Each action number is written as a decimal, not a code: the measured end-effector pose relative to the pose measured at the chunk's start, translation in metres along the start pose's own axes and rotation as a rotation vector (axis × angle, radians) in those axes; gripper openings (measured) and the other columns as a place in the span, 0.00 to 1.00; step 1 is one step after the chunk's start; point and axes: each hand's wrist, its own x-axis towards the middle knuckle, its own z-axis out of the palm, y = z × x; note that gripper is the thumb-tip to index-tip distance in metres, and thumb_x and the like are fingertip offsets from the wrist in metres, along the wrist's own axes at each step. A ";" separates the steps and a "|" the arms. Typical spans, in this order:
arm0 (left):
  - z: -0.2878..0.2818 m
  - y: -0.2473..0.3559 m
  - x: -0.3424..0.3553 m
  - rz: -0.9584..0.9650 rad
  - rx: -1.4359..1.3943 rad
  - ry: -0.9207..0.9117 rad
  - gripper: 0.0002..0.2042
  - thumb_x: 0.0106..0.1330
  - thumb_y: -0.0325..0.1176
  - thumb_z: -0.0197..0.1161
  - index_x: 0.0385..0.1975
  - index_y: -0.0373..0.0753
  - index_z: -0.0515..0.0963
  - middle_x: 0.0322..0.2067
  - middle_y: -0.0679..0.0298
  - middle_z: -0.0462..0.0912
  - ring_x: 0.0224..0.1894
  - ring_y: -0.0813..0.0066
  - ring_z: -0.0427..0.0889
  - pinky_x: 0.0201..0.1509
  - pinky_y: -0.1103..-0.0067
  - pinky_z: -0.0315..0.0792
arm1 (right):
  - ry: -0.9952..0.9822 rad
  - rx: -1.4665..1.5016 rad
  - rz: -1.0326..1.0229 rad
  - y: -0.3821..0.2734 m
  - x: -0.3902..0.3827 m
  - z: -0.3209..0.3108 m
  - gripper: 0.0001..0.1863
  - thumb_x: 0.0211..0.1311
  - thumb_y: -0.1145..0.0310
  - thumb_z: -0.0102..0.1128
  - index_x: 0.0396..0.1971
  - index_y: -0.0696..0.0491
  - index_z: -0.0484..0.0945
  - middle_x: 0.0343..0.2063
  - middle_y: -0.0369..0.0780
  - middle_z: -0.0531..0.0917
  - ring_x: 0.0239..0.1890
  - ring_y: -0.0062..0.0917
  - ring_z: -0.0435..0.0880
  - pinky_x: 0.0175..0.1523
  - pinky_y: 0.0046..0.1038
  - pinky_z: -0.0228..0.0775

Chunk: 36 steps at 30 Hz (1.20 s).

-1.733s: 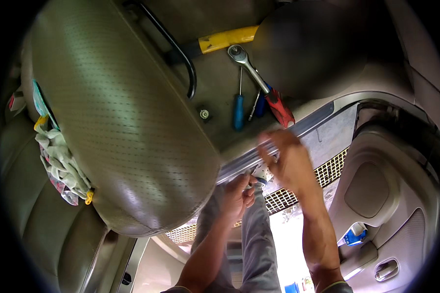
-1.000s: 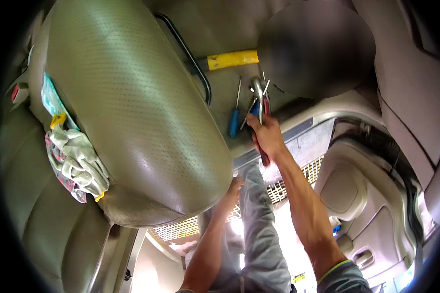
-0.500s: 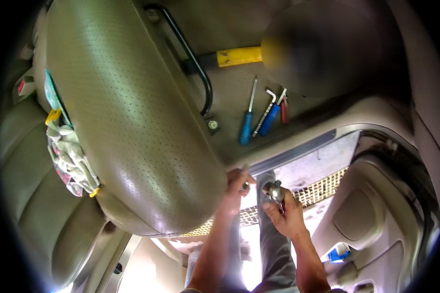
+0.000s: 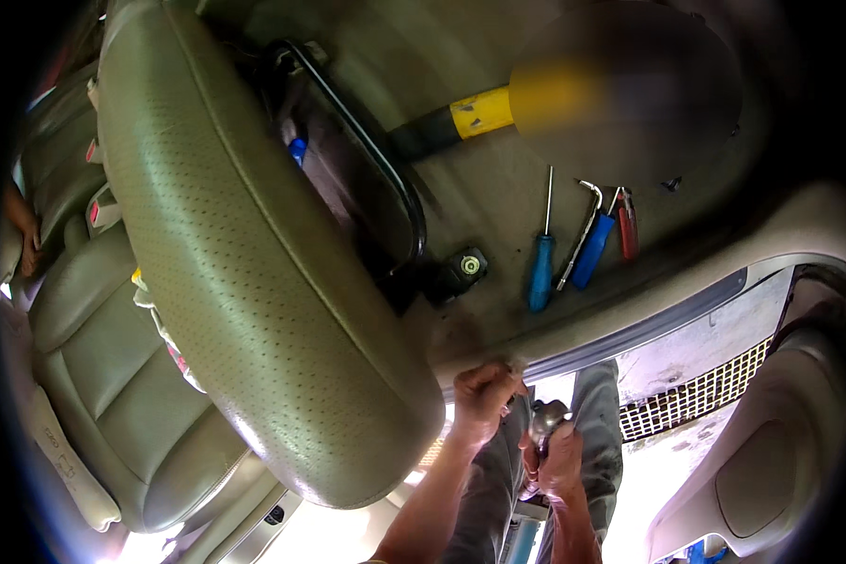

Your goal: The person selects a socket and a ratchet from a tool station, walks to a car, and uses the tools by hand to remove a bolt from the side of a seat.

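Note:
My right hand (image 4: 559,463) is wrapped round a ratchet wrench, its round metal head (image 4: 549,420) sticking out above the thumb. Close to its left, beside the door sill (image 4: 630,334), my left hand (image 4: 484,402) is closed with fingertips pinched together; whatever it holds is too small and hidden to name. Beyond the sill, on the car floor, lie a teal-handled screwdriver (image 4: 540,273), a bent metal wrench (image 4: 581,235), a blue-handled tool (image 4: 592,252) and a red-handled tool (image 4: 628,230). A bolt (image 4: 470,265) sits in a dark bracket on the floor near the seat.
A perforated leather car seat (image 4: 254,282) fills the left, with a black bar (image 4: 357,132) under its edge. A yellow and black handle (image 4: 481,113) reaches across the floor. The door panel (image 4: 752,479) stands at the lower right. Another person's hand (image 4: 28,246) shows far left.
The view has shifted, so the floor tools appear further right. My right hand has come nearer my left and turned with the ratchet wrench. Another person's hand now shows at far left.

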 end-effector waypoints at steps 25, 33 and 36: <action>0.006 0.010 -0.063 -0.038 0.188 -0.034 0.18 0.74 0.37 0.50 0.22 0.35 0.74 0.17 0.69 0.71 0.19 0.84 0.64 0.24 0.82 0.59 | 0.059 -0.054 0.564 -0.036 -0.061 0.025 0.40 0.68 0.31 0.33 0.19 0.54 0.75 0.08 0.34 0.68 0.10 0.18 0.66 0.16 0.22 0.53; -0.016 -0.004 -0.080 -0.454 -0.096 -0.084 0.16 0.73 0.37 0.47 0.25 0.34 0.73 0.26 0.64 0.72 0.26 0.80 0.69 0.29 0.80 0.63 | -0.277 -0.680 0.078 -0.023 -0.045 0.003 0.20 0.70 0.57 0.53 0.26 0.58 0.79 0.16 0.42 0.79 0.21 0.28 0.83 0.26 0.31 0.72; -0.017 -0.005 -0.085 -0.555 -0.108 -0.025 0.14 0.71 0.35 0.47 0.27 0.34 0.72 0.21 0.61 0.73 0.18 0.76 0.71 0.21 0.80 0.66 | -0.410 -0.861 0.008 -0.026 -0.035 -0.001 0.24 0.74 0.55 0.44 0.25 0.57 0.78 0.17 0.44 0.81 0.23 0.33 0.84 0.28 0.32 0.74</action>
